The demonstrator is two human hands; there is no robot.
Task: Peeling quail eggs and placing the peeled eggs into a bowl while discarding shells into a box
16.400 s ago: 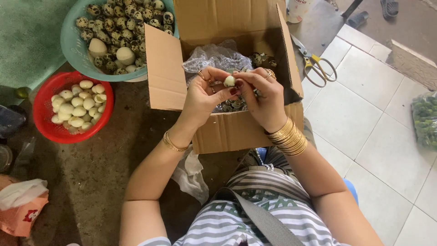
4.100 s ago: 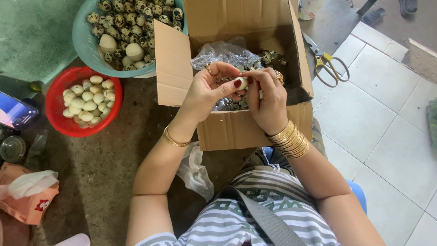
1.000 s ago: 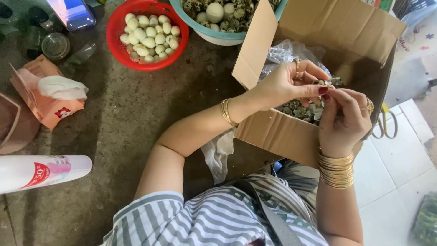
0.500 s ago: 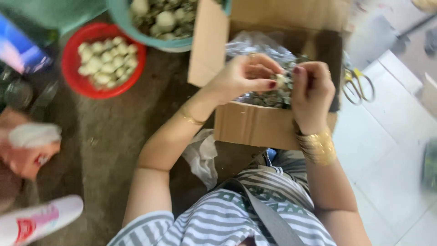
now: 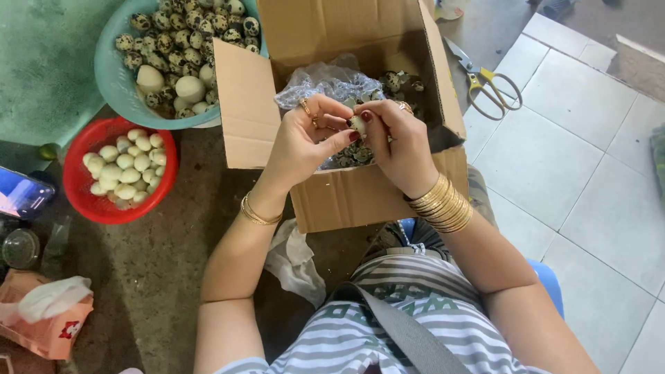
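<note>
Head view: a red basket [image 5: 82,201] of peeled eggs and a teal bowl [image 5: 111,83] of speckled ones sit left of the cardboard box [image 5: 367,201]; scissors [image 5: 488,79] lie right of it. Above the box's crumpled plastic, the left hand [image 5: 301,142] and right hand [image 5: 395,142] pinch one small egg [image 5: 357,125] together; its long axis is too hidden to tell. Rough concrete floor meets pale tiles.

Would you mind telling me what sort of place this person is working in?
Probably a home or small food-prep spot at floor level: a box for shells, a teal basket of speckled eggs, and a red basket of peeled ones sit on bare concrete beside tiles.
</note>
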